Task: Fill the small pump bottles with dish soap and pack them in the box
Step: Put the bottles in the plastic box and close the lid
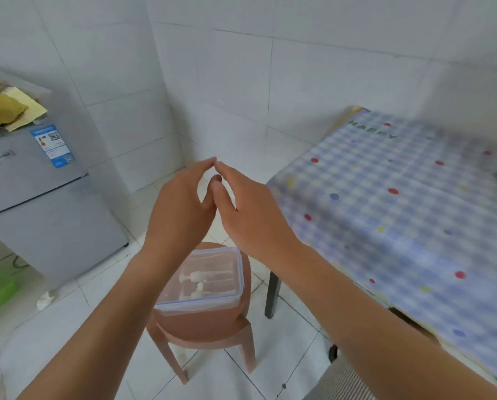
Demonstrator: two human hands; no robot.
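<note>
Count from my feed: two hands, one box, one stool, one table, one fridge

- Left hand (181,203) and right hand (247,209) are raised in front of the camera with fingers straight. Their fingertips meet at the top and the thumbs touch below, so both are spread flat and hold nothing
- Clear box (198,306), blue-trimmed lid on, sits on the round seat of the brown stool (201,327). It covers the far part of the seat and leaves the near edge bare
- Through the lid I make out two white pump bottles (197,277) lying on their sides; blur stops me counting further
- The box lies under the hands in view, between the two forearms and apart from both hands. The left wrist crosses in front of its far left corner
- Table (400,197) with a blue checked cloth is at right, its near left leg just beside the stool
- Grey fridge (39,197) stands at left, with yellow bags on top
- One crumpled white tissue (44,298) lies on the floor tiles near the fridge
</note>
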